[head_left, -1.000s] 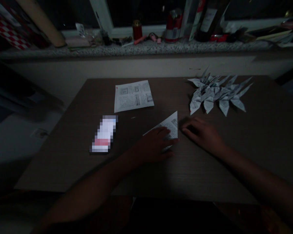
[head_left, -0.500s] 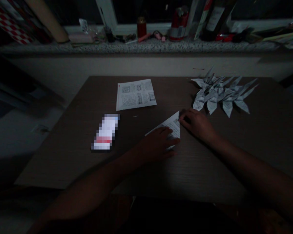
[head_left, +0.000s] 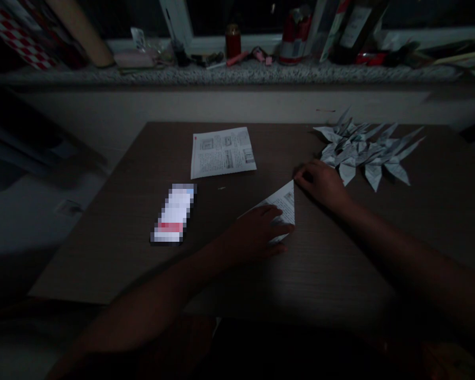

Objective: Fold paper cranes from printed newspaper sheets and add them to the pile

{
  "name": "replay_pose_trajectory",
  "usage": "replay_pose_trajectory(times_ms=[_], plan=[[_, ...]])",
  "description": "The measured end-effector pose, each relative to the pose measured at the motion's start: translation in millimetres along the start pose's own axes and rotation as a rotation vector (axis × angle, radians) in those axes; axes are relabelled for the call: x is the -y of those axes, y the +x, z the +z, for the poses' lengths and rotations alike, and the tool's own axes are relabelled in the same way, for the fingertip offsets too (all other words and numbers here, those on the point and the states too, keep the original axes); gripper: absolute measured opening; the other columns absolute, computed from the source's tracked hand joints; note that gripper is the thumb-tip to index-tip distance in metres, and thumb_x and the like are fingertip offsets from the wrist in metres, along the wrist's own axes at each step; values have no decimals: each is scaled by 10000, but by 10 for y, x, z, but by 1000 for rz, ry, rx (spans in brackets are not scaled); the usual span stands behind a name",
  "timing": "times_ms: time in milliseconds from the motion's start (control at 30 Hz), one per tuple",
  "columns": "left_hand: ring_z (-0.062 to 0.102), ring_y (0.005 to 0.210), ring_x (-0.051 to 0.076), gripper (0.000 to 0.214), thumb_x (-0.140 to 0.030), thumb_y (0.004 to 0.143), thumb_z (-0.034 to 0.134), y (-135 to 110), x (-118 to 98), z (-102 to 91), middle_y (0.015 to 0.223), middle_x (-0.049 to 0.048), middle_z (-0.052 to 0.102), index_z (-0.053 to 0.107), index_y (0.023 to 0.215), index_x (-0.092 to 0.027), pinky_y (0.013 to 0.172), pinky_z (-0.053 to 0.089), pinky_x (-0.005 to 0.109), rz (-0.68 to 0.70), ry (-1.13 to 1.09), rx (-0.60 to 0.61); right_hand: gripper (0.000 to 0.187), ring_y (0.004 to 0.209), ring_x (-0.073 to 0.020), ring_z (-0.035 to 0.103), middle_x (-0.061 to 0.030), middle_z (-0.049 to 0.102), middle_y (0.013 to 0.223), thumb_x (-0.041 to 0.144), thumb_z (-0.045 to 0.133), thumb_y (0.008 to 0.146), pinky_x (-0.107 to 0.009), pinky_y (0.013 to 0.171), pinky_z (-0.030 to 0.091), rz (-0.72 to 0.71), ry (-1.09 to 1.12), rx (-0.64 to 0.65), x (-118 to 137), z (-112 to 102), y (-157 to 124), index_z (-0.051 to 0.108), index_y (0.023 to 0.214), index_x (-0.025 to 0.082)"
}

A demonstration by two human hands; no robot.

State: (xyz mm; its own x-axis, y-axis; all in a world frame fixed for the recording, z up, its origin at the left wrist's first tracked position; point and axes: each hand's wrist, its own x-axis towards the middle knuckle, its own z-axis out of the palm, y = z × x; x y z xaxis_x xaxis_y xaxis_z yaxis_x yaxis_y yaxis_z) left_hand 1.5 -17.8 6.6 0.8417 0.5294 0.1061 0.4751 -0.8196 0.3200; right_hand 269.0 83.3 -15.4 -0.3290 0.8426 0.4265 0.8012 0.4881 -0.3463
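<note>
A folded sheet of printed paper [head_left: 285, 207], triangular in outline, lies on the table in front of me. My left hand [head_left: 261, 228] rests flat over its lower left part with the fingers spread, hiding much of it. At the paper's far corner is my right hand [head_left: 320, 182], its fingers curled and its thumb and fingertips pressed together against that corner. Just beyond the right hand stands a cluster of folded paper cranes [head_left: 364, 150] made of similar printed paper.
A flat printed sheet [head_left: 224, 153] lies farther back on the wooden table [head_left: 122, 211]. Left of my left hand is a lit phone [head_left: 174, 214], its screen blurred. Behind, a stone windowsill [head_left: 206, 76] carries a red can [head_left: 295, 39], a jar [head_left: 233, 42] and other small items.
My right hand has slid away from me along the folded paper's right edge to its far corner. The left hand stays on the paper. The whole view has shifted slightly.
</note>
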Motion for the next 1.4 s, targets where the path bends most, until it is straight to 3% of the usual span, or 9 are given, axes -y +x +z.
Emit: replay_pose_trajectory(times_ms=[333, 667, 867, 1167, 1300, 1400], plan=[[588, 1299, 284, 368, -364, 1067, 527, 41, 45, -21, 1441, 152, 573, 513, 1364, -148, 1076, 508, 422, -73, -90, 2, 70, 956, -258, 667, -83, 681, 1005, 292, 681, 951, -412, 850, 548, -115, 290, 249, 331, -187, -497, 690, 916, 232], [538, 1382, 280, 411, -314, 1042, 580, 31, 64, -7, 1498, 169, 538, 526, 1405, -130, 1145, 474, 415, -41, -71, 2, 49, 1053, -263, 629, -78, 668, 1073, 281, 702, 946, -417, 892, 524, -247, 378, 374, 484, -290, -717, 691, 911, 248], [540, 1378, 272, 385, -312, 1037, 584, 23, 80, 8, 1490, 151, 544, 538, 1389, -164, 1138, 483, 429, -30, -53, -6, 55, 984, -242, 648, -62, 668, 986, 260, 657, 979, -394, 874, 527, -191, 382, 362, 491, -267, -678, 656, 926, 244], [529, 1378, 280, 367, -318, 1035, 582, 29, 80, 9, 1490, 149, 532, 547, 1364, -160, 1141, 467, 427, -11, -13, 10, 55, 1032, -253, 662, -72, 685, 1055, 275, 732, 921, -409, 896, 545, -245, 379, 376, 488, -327, -687, 698, 893, 243], [545, 1333, 288, 386, -393, 1038, 578, 42, 60, -1, 1435, 145, 564, 553, 1346, -162, 1132, 470, 444, -15, -2, -7, 57, 1079, -253, 677, -81, 702, 1107, 301, 691, 955, -426, 932, 568, -246, 421, 347, 463, -338, -718, 711, 988, 258], [558, 1296, 299, 391, -403, 1042, 569, 53, 48, -15, 1365, 135, 595, 557, 1348, -160, 1162, 435, 472, -21, 42, -17, 161, 1162, -275, 670, -98, 703, 1195, 300, 651, 983, -475, 985, 569, -220, 368, 276, 398, -337, -725, 706, 1132, 278]])
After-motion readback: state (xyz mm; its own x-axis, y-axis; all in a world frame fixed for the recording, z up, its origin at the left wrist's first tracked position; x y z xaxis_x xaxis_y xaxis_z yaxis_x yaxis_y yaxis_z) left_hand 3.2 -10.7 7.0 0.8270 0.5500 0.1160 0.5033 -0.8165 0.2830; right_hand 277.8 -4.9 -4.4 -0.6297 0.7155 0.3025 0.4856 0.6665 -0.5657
